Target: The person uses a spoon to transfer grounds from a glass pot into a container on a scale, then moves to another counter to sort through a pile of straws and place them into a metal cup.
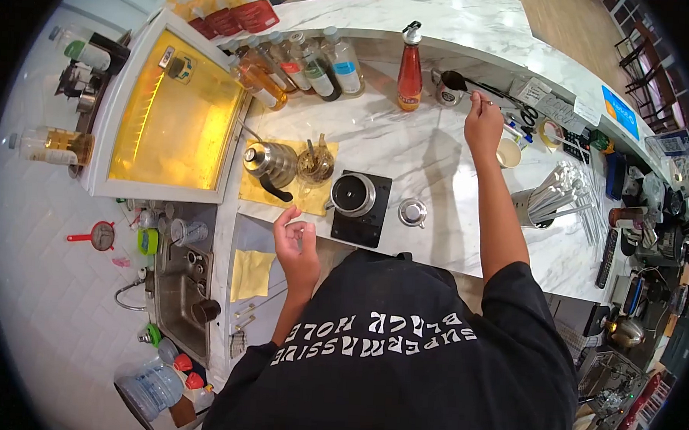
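My right hand (pixel 484 123) reaches over the counter, its fingers pinched together beside a small metal pitcher (pixel 449 89) with a dark inside. What they hold, if anything, is too small to make out. Below it stands a pale cup (pixel 509 153). My left hand (pixel 297 251) is raised at the counter's front edge, fingers loosely curled and apart, holding nothing. Nearest to it is the black handle of a gooseneck kettle (pixel 276 163). A round metal vessel with a dark top (pixel 353 194) sits on a black scale (pixel 357 232). To its right lies a small silver lid-like piece (pixel 412 212).
A glass jug (pixel 314 166) shares a yellow cloth (pixel 249 192) with the kettle. Several syrup bottles (pixel 343 65) and a red bottle (pixel 410 68) line the back. Wrapped straws (pixel 557 195) fill a holder at right. A lit cabinet (pixel 176 119) and a sink (pixel 184 285) are left.
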